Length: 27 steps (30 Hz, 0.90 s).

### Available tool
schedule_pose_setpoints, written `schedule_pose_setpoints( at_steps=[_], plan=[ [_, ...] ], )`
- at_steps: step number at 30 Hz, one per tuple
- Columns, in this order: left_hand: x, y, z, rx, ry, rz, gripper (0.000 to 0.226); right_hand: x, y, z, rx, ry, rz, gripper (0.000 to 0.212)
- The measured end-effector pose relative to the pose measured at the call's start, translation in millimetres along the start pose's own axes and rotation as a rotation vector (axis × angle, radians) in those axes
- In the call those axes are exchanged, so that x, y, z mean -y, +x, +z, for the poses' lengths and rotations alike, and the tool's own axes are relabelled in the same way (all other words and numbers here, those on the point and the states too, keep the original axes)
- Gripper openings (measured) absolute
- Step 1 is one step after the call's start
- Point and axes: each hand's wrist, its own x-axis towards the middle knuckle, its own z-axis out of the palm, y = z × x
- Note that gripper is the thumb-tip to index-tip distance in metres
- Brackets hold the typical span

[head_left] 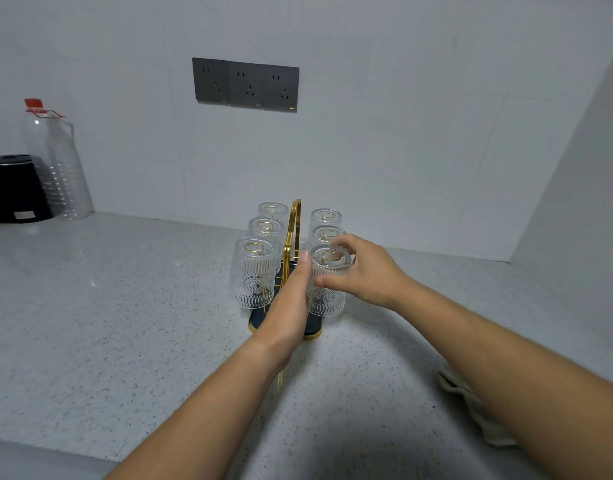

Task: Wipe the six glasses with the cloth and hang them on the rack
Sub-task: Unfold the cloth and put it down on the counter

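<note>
While right hand (364,271) grips near glass (327,301), flat left hand (291,299) against it, a snagged rim could tip rack (294,216).

Six glasses (254,271) on rack (292,223)

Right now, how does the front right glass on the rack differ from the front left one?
The front right glass is held: the right hand grips its top and the left hand lies against its side; the front left glass is untouched. The front right glass sits right of the rack's gold handle, the front left glass left of it. Both are clear, patterned and upside down.
</note>
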Motion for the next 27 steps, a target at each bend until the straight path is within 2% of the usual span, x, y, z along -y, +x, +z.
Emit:
schedule_pose_setpoints(
  at_steps=[1,2,4,6,8,10,11,14,18,20,24,27],
  plan=[
    [-1,-1,-1,0.009,0.007,-0.016,0.072,0,-2,-1,0.002,0.006,0.0,0.087],
    [-2,-5,0,0.016,0.016,-0.02,0.072,-1,-5,-3,0.0,0.012,0.003,0.089],
    [-3,-11,1,0.02,0.034,0.013,0.041,-4,-13,-9,-0.017,0.034,0.021,0.094],
    [-6,-21,6,0.003,0.037,0.038,0.033,-11,-25,-19,-0.059,0.084,0.047,0.092],
    [1,-32,16,-0.119,0.091,0.072,0.039,-26,-45,-35,-0.129,0.161,0.093,0.078],
    [9,-44,25,-0.29,0.188,0.096,0.026,-41,-66,-54,-0.162,0.229,0.166,0.048],
    [14,-48,34,-0.291,0.209,0.091,0.019,-52,-79,-64,-0.155,0.252,0.218,0.033],
    [28,-43,65,-0.072,0.31,-0.039,0.013,-95,-119,-86,-0.101,0.232,0.348,0.01],
    [59,-8,113,0.198,0.61,-0.178,0.021,-143,-157,-98,0.014,0.038,0.436,0.008],
    [68,7,134,0.271,0.812,-0.209,0.029,-156,-163,-97,0.026,0.033,0.458,0.017],
    [69,29,168,0.361,1.033,-0.238,0.038,-176,-158,-93,0.027,0.016,0.46,0.046],
    [73,36,176,0.396,1.002,-0.301,0.031,-184,-152,-91,0.037,-0.013,0.449,0.049]
  ],
)
